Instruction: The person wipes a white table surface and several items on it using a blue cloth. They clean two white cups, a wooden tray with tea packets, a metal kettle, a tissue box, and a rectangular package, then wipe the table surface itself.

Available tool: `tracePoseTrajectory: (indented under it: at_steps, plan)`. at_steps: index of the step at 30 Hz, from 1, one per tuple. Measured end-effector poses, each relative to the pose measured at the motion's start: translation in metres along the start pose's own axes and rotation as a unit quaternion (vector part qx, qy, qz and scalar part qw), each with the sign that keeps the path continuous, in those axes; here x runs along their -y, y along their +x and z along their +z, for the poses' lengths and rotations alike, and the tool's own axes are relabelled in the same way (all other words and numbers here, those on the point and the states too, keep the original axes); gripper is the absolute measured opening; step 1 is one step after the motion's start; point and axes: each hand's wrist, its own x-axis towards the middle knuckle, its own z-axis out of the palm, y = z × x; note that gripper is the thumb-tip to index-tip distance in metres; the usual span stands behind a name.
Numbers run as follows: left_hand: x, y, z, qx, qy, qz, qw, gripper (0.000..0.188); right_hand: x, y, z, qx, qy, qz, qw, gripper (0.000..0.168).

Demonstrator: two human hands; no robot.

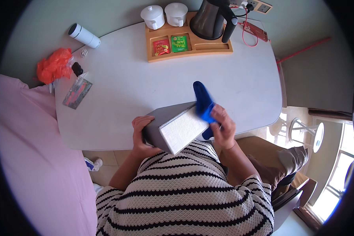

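Observation:
Held at a tilt in front of my striped top is a grey box (184, 128), its light textured side facing up toward me. My left hand (141, 134) grips the box's left end, with the fingers over the dark grey face. In my right hand (223, 126) is a blue cloth (204, 101), bunched between thumb and fingers. The cloth lies against the box's right upper edge, and one loose end sticks up past it. Slight blur shows on the cloth and the right fingers. What the box contains cannot be seen.
Beneath is a white table (129, 79). At its back, a wooden tray (191, 55) bears an electric kettle (208, 20), two lidded white cups (152, 17) and tea sachets (179, 44). Leftward are a white flask (84, 35), an orange plastic bag (54, 66) and a card (77, 93).

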Motion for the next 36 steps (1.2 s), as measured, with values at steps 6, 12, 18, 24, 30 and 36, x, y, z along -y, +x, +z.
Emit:
tracePoseTrajectory:
  at_steps: [6, 12, 18, 24, 30, 36]
  plan:
    - [0.015, 0.013, -0.006, 0.085, -0.147, 0.029, 0.985, 0.068, -0.015, 0.009, -0.008, -0.117, 0.358, 0.243, 0.894, 0.023]
    - [0.027, 0.002, -0.01, 0.072, -0.208, -0.098, 0.97, 0.064, 0.017, 0.022, 0.035, 0.164, 0.331, 0.111, 0.922, 0.022]
    - [-0.015, -0.029, -0.023, -0.141, -0.468, -0.344, 0.802, 0.057, 0.032, 0.03, 0.072, 0.257, 0.208, -0.018, 0.944, 0.024]
    - [-0.001, -0.046, -0.03, -0.202, -0.505, -0.348, 0.764, 0.062, 0.044, 0.041, 0.114, 0.312, 0.072, -0.121, 0.939, 0.025]
    - [-0.006, -0.039, -0.026, -0.213, -0.532, -0.313, 0.757, 0.054, 0.053, 0.045, 0.156, 0.342, -0.073, -0.187, 0.918, 0.047]
    - [0.019, -0.064, -0.032, -0.239, -0.534, -0.33, 0.741, 0.052, 0.002, 0.051, 0.15, 0.275, -0.178, -0.093, 0.94, 0.046]
